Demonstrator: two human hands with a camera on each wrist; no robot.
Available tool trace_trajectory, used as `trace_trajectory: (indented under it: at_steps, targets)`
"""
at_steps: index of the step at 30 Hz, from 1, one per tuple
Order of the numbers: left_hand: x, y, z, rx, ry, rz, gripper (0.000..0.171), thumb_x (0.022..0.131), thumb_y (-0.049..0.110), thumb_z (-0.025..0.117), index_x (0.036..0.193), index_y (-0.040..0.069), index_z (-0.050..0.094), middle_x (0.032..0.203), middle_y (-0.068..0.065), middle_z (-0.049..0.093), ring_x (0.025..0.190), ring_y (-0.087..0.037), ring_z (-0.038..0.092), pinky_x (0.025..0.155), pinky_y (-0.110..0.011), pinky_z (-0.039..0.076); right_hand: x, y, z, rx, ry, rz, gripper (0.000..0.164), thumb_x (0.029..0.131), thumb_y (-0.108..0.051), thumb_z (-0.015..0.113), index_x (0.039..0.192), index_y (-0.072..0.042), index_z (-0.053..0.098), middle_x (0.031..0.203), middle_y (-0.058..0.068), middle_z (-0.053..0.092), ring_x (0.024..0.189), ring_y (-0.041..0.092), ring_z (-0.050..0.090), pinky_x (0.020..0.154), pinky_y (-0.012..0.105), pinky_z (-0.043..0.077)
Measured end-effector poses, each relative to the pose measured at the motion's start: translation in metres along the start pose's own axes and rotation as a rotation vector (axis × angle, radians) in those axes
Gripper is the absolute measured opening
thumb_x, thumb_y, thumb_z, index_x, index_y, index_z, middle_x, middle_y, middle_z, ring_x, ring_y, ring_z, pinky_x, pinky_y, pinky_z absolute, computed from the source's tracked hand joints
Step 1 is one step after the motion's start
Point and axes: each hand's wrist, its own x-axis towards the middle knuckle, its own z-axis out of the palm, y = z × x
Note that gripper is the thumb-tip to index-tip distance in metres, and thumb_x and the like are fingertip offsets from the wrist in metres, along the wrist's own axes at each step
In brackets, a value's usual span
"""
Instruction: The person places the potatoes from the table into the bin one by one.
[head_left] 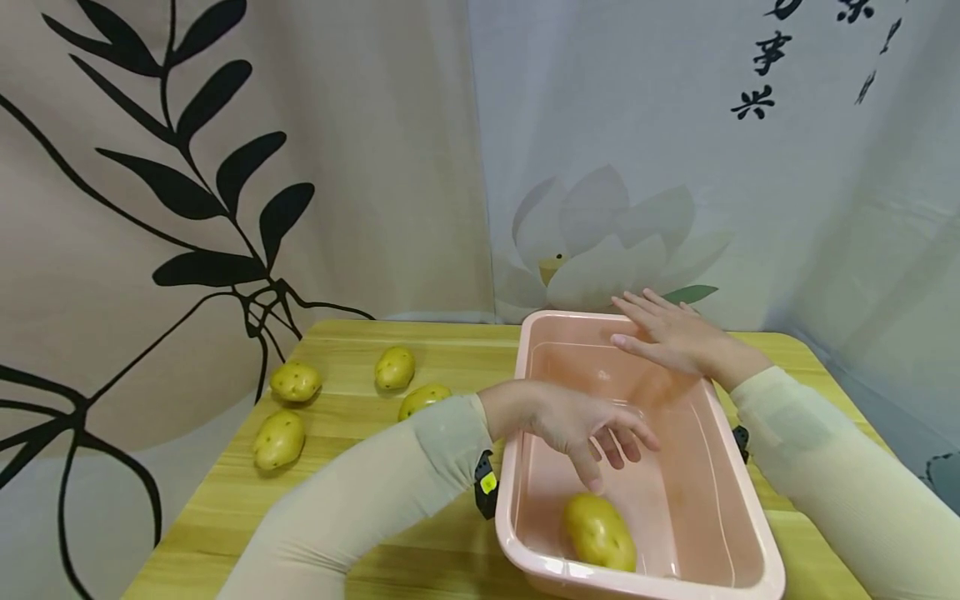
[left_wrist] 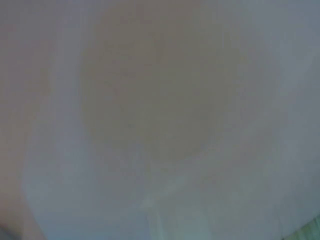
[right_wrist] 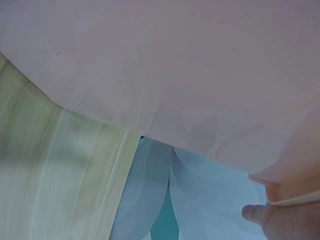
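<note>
A pink plastic basin [head_left: 761, 542] stands on the table, and one yellow potato [head_left: 600, 532] lies inside it at the near end. My left hand [head_left: 573, 425] reaches over the basin's left rim, its loosely bent fingers above the potato and holding nothing. My right hand [head_left: 671, 333] lies at the far right corner of the rim with its fingers spread out straight. In the right wrist view, fingers [right_wrist: 285, 220] show at the rim beside the basin's outer wall [right_wrist: 150, 60]. A blurred pale surface fills most of the left wrist view.
Left of the basin, several potatoes lie on the wooden table [head_left: 352, 450]: one [head_left: 296, 382] near the left edge, another [head_left: 279, 439] in front of it, one [head_left: 394, 368] farther back, and one [head_left: 423, 400] partly behind the left sleeve. A printed curtain [head_left: 390, 167] hangs behind the table.
</note>
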Motion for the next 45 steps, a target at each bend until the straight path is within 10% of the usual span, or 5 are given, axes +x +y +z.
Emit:
trace_trajectory:
  at_steps: [21,45]
  targets:
    - [-0.0034,-0.0002,0.0011,-0.155,0.03,0.062,0.077,0.078,-0.016,0.067,0.145,0.009,0.036,0.128,-0.006,0.05,0.112,-0.014,0.054,0.09,-0.028,0.051,-0.0022,-0.0032,-0.0009,-0.002,0.001,0.008,0.077,0.093,-0.068,0.034,0.155,-0.024,0.019,0.159,0.007,0.017,0.146,0.034,0.006,0.108,0.067,0.008]
    - [-0.0099,0.0006,-0.0003,-0.073,0.116,0.225,0.075,0.081,-0.008,0.07,0.146,0.009,0.036,0.134,-0.007,0.051,0.119,-0.011,0.052,0.101,-0.028,0.042,-0.0035,-0.0032,0.0015,-0.009,0.006,0.009,0.078,0.093,-0.069,0.035,0.154,-0.023,0.022,0.159,0.008,0.018,0.145,0.037,0.007,0.106,0.069,0.009]
